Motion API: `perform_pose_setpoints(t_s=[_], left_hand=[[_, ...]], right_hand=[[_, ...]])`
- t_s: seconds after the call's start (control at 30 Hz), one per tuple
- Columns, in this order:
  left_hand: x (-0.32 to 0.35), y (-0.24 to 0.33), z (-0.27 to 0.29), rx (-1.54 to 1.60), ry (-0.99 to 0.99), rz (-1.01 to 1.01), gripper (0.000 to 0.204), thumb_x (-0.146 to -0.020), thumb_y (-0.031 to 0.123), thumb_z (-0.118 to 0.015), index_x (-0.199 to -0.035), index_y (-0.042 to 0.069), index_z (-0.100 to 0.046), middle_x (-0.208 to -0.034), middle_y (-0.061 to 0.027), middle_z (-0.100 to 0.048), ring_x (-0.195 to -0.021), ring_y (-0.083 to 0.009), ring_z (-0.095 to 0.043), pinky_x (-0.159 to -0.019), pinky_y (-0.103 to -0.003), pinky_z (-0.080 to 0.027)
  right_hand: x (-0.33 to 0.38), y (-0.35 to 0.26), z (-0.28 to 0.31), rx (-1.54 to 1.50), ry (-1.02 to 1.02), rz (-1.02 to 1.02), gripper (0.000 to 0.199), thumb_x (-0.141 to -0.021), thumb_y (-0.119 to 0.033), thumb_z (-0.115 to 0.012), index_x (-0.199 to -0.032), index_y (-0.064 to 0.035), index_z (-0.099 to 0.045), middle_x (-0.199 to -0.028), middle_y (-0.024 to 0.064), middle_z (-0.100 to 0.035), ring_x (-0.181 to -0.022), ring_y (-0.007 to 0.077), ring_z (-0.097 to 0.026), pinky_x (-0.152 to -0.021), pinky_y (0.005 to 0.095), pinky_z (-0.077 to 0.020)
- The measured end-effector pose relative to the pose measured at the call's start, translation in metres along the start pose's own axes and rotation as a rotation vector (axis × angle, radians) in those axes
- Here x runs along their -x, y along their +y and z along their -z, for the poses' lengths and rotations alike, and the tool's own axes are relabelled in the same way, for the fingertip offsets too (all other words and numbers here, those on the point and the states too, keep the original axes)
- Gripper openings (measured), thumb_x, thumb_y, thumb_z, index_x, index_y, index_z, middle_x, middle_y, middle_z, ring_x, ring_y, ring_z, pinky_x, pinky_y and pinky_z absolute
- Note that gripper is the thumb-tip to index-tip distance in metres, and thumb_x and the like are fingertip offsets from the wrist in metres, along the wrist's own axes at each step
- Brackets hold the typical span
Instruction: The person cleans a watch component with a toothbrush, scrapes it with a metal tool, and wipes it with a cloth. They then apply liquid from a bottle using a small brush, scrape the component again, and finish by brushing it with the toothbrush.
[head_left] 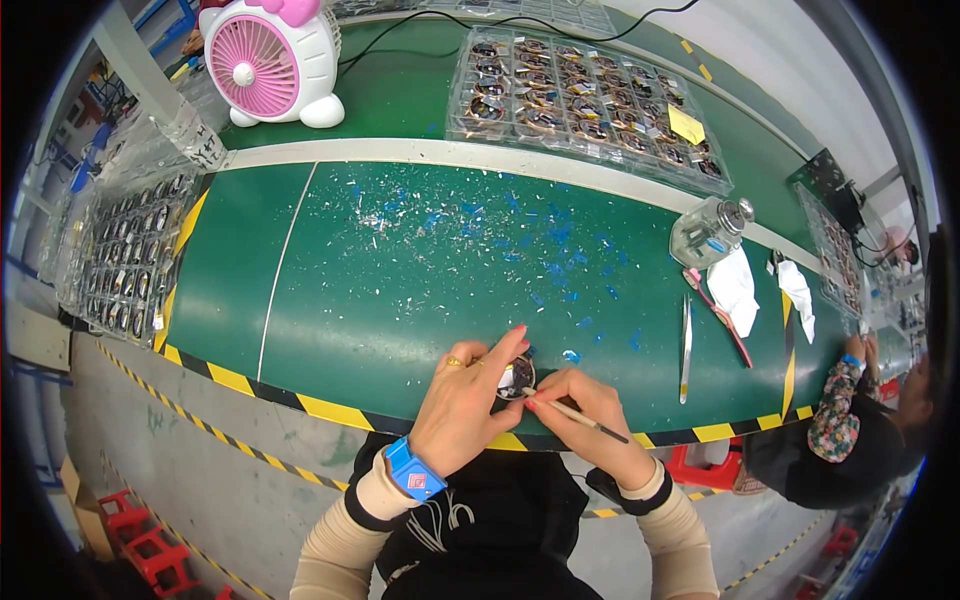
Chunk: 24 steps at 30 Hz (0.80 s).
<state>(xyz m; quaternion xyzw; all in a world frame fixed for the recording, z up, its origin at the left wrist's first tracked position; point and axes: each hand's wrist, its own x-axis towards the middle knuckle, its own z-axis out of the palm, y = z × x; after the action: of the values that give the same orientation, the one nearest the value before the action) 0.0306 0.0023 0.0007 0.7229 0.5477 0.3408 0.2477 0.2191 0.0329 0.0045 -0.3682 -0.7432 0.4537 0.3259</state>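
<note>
Mid-job at green tabletop (400,290): left hand (465,405) pinching small round part (516,378) near front edge, right hand (590,410) gripping thin stick (575,413), tip on part. Trays (590,100) w/ similar parts well apart, behind.

Fan (268,60) far left; tray (585,100) behind; tweezers (686,345) right.

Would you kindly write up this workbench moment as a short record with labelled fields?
Left hand: left hand holds a small round part at the near edge of the bench
Right hand: right hand grips a thin stick tool, tip on the part
Surface: green mat strewn with blue and white scraps
Nearby: tweezers, glass bottle, white wipes
Behind: pink fan, tray of parts
</note>
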Motion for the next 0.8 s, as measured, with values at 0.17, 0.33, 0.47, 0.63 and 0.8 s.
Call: perform_pose_setpoints(t_s=[0.17,0.33,0.47,0.63,0.8], left_hand=[[0.0,0.0,0.0,0.009,0.001,-0.002,0.083,-0.07,0.006,-0.077,-0.144,0.006,-0.039,-0.123,-0.0065,-0.066,-0.101,-0.0288,-0.055,-0.095,-0.039,-0.043],[0.002,-0.001,-0.001,-0.004,0.008,-0.001,0.083,-0.07,0.006,-0.078,-0.144,0.006,-0.039,-0.123,-0.0067,-0.066,-0.101,-0.0286,-0.055,-0.095,-0.038,-0.043],[0.003,0.003,-0.004,-0.01,0.044,0.01,0.081,-0.07,0.006,-0.079,-0.142,0.005,-0.041,-0.121,-0.0081,-0.066,-0.1,-0.029,-0.056,-0.094,-0.038,-0.044],[0.005,0.007,-0.014,-0.03,0.146,0.028,0.076,-0.069,0.004,-0.08,-0.136,0.004,-0.045,-0.114,-0.0108,-0.067,-0.096,-0.0306,-0.058,-0.089,-0.039,-0.046],[0.007,0.01,-0.018,-0.029,0.195,0.046,0.072,-0.069,0.003,-0.08,-0.133,0.002,-0.047,-0.108,-0.0115,-0.068,-0.094,-0.032,-0.059,-0.084,-0.04,-0.047]], right_hand=[[-0.002,-0.001,-0.003,-0.023,0.085,-0.035,0.008,-0.088,-0.001,-0.066,-0.091,0.0001,-0.058,-0.086,0.0096,-0.064,-0.073,0.0189,-0.061,-0.064,0.0286,-0.0472],[0.001,0.001,-0.001,-0.034,-0.015,0.009,0.009,-0.089,-0.002,-0.066,-0.091,0.0001,-0.058,-0.086,0.01,-0.064,-0.071,0.0195,-0.061,-0.063,0.0296,-0.047],[0.004,-0.001,-0.009,-0.064,0.119,-0.037,0.007,-0.091,-0.002,-0.064,-0.093,0.0002,-0.057,-0.085,0.0103,-0.063,-0.07,0.0201,-0.06,-0.063,0.0303,-0.0461],[0.005,-0.005,-0.012,-0.038,0.149,-0.042,0.008,-0.09,0.0,-0.062,-0.095,0.0004,-0.056,-0.083,0.0111,-0.061,-0.069,0.0209,-0.06,-0.062,0.0307,-0.0466],[0.006,-0.007,-0.016,-0.032,0.186,-0.063,0.009,-0.09,0.002,-0.063,-0.095,0.0005,-0.056,-0.083,0.0116,-0.061,-0.069,0.0211,-0.061,-0.062,0.0304,-0.0478]])
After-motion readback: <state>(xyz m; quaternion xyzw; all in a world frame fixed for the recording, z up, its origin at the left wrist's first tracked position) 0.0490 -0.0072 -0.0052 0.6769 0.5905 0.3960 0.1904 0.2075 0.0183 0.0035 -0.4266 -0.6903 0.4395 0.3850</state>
